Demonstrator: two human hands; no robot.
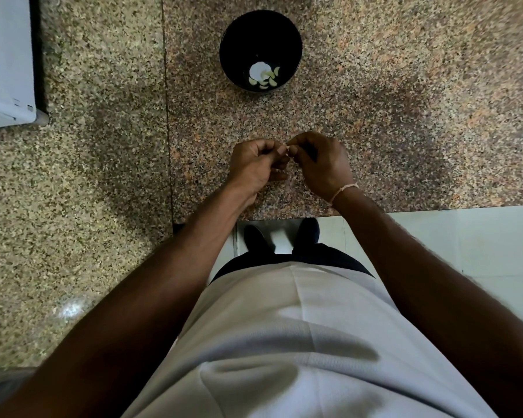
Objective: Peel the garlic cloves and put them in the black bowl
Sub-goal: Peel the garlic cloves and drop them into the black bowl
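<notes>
Both hands, left (255, 164) & right (320, 164), pinch a clove (287, 145) w/ fingertips; slick skin could pop it onto surface (405, 116), short of bowl (296, 49).

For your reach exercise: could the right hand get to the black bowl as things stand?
Probably yes. The granite counter between the right hand and the black bowl looks bare, though both hands are busy pinching a garlic clove.

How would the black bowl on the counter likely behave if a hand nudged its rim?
The black bowl looks tall with steep walls, so a rim nudge may tip rather than slide it. Only a few peeled garlic cloves lie inside, so it is probably light. The polished granite counter likely offers little grip.
</notes>
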